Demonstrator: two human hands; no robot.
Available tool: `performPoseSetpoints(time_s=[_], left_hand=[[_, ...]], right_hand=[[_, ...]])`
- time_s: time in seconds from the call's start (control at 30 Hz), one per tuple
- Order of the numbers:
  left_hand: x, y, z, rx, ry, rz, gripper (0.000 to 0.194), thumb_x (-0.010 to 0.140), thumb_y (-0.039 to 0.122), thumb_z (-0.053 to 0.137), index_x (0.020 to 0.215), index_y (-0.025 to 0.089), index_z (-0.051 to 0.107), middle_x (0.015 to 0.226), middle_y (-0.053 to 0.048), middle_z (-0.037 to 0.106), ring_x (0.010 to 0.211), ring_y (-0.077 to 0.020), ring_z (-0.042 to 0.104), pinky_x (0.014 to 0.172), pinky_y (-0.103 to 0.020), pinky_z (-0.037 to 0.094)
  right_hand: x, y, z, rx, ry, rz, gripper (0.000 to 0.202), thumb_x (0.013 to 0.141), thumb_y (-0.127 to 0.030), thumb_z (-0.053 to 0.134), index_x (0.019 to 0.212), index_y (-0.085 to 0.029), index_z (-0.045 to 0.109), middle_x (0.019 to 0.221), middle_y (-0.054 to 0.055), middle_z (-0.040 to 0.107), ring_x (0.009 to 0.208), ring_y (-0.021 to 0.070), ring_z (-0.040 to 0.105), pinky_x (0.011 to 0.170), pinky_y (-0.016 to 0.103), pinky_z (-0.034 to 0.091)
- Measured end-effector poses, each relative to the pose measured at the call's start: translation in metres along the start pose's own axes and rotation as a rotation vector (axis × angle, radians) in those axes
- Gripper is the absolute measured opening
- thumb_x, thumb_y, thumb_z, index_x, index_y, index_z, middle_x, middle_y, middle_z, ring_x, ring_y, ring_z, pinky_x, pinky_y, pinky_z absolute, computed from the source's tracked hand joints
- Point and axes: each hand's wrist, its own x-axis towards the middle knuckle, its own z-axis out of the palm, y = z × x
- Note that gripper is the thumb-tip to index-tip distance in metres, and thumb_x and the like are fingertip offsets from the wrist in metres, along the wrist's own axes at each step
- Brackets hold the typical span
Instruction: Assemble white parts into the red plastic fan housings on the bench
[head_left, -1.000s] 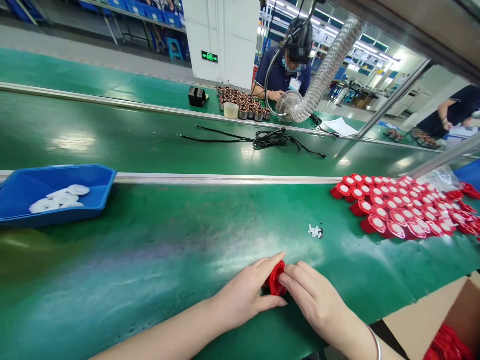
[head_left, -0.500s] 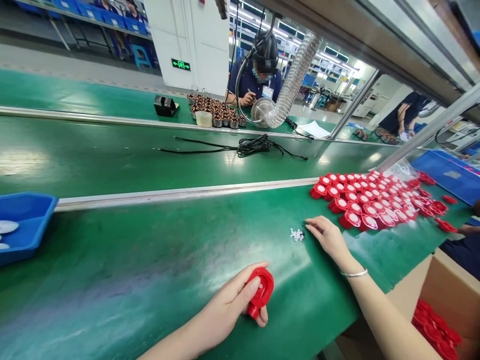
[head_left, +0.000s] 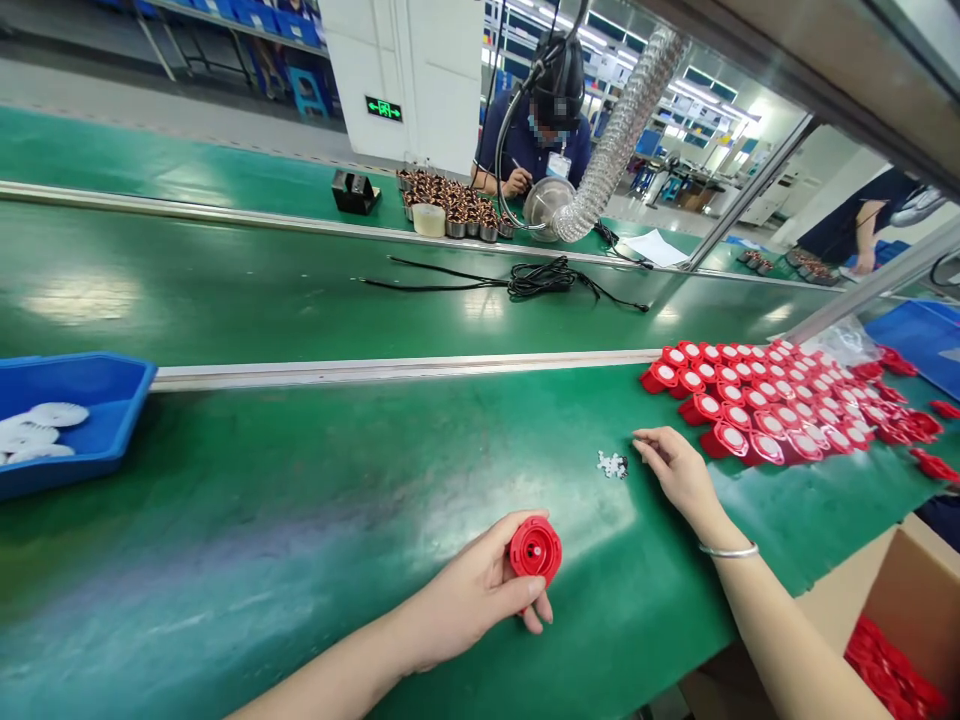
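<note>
My left hand point(head_left: 480, 590) is wrapped round a red round plastic part point(head_left: 535, 550), its hollow face with a small centre pin turned up. My right hand point(head_left: 679, 475) rests at the right of a small pile of white and dark bits point(head_left: 612, 464) on the green table point(head_left: 315, 540). Its thumb and fingertips are close together beside the pile; whatever they hold, if anything, is too small to make out. Rows of red parts with white discs point(head_left: 765, 400) stand beyond my right hand.
A blue tray point(head_left: 124, 420) with white discs sits at the left. Black cables point(head_left: 536, 278) lie on the middle strip. A person point(head_left: 540, 130) works opposite, near copper coils point(head_left: 454, 203). A cardboard box point(head_left: 900, 590) with red parts is at lower right.
The red part in my left hand has turned, so its round opening now faces up and its spout is hidden. The view has shifted, showing more of the blue tray. My right hand stays beside the pile.
</note>
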Motion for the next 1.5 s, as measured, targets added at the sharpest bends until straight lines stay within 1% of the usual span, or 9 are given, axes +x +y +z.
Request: performPoseSetpoints(time_s=[0.1,0.37,0.47,0.6,0.73,0.83,1.17,1.33,1.5], left_hand=[[-0.001,0.0,0.0,0.0,-0.018,0.01,0.066,0.084,0.044,0.071,0.135,0.02,0.037,0.101,-0.004,0.053,0.083,-0.0177,0.063,0.075,-0.036,0.049],[0.002,-0.004,-0.003,-0.068,-0.032,0.017,0.067,0.078,0.027,0.077,0.132,0.025,0.038,0.109,-0.004,0.054,0.093,-0.0192,0.066,0.083,-0.037,0.048],[0.002,-0.008,-0.005,-0.077,-0.039,0.029,0.064,0.079,0.025,0.077,0.131,0.025,0.04,0.107,-0.003,0.055,0.096,-0.0199,0.067,0.087,-0.038,0.047],[0.003,-0.009,-0.006,-0.076,-0.041,0.038,0.063,0.08,0.024,0.077,0.131,0.025,0.041,0.107,-0.003,0.056,0.101,-0.0222,0.067,0.088,-0.039,0.046],[0.004,-0.01,-0.006,-0.098,-0.04,0.045,0.053,0.081,0.024,0.076,0.124,0.023,0.045,0.11,-0.004,0.057,0.102,-0.0227,0.067,0.089,-0.039,0.046],[0.005,-0.011,-0.005,-0.152,-0.059,0.074,0.049,0.079,0.023,0.077,0.118,0.02,0.047,0.114,-0.006,0.059,0.103,-0.0218,0.066,0.094,-0.042,0.045],[0.006,-0.008,-0.003,-0.167,-0.054,0.095,0.04,0.076,0.024,0.078,0.106,0.019,0.052,0.094,0.0,0.059,0.094,-0.0186,0.064,0.089,-0.038,0.045],[0.006,-0.007,-0.004,-0.142,-0.037,0.095,0.038,0.076,0.025,0.077,0.104,0.02,0.052,0.083,0.004,0.053,0.079,-0.0124,0.056,0.078,-0.032,0.044],[0.006,-0.006,-0.006,-0.156,-0.045,0.093,0.036,0.076,0.02,0.076,0.102,0.019,0.051,0.084,0.005,0.05,0.077,-0.0104,0.051,0.075,-0.029,0.041]], right_hand=[[-0.001,0.002,-0.003,-0.008,0.008,0.025,0.039,0.097,-0.052,0.046,0.094,-0.019,0.067,0.079,0.006,0.063,0.059,0.0159,0.06,0.058,0.031,0.053],[0.0,-0.006,0.001,-0.042,-0.01,-0.013,0.039,0.095,-0.053,0.05,0.082,-0.02,0.067,0.082,0.007,0.065,0.075,0.0207,0.063,0.073,0.036,0.053],[0.0,-0.013,-0.001,-0.044,0.013,-0.024,0.037,0.095,-0.051,0.052,0.081,-0.02,0.066,0.081,0.008,0.065,0.073,0.0209,0.062,0.07,0.036,0.052],[-0.013,-0.06,-0.004,0.008,0.031,-0.08,0.025,0.095,-0.04,0.055,0.082,-0.02,0.065,0.08,0.006,0.064,0.07,0.0186,0.061,0.063,0.032,0.051],[-0.039,-0.127,0.006,0.21,-0.101,-0.241,0.009,0.095,-0.023,0.058,0.089,-0.022,0.065,0.082,0.004,0.064,0.076,0.0165,0.064,0.067,0.028,0.053],[-0.052,-0.153,0.019,0.287,-0.14,-0.299,0.008,0.095,-0.02,0.057,0.094,-0.021,0.065,0.084,0.004,0.064,0.076,0.0155,0.064,0.066,0.026,0.055],[-0.057,-0.154,0.03,0.283,-0.17,-0.362,0.014,0.095,-0.013,0.056,0.102,-0.021,0.065,0.087,0.005,0.064,0.078,0.0158,0.065,0.067,0.027,0.058],[-0.069,-0.146,0.031,0.24,-0.192,-0.413,0.032,0.093,-0.009,0.056,0.123,-0.021,0.062,0.1,0.008,0.064,0.09,0.0188,0.066,0.076,0.031,0.059],[-0.078,-0.142,0.031,0.219,-0.229,-0.436,0.052,0.094,-0.004,0.052,0.141,-0.024,0.05,0.11,0.012,0.06,0.098,0.0199,0.064,0.077,0.031,0.06]])
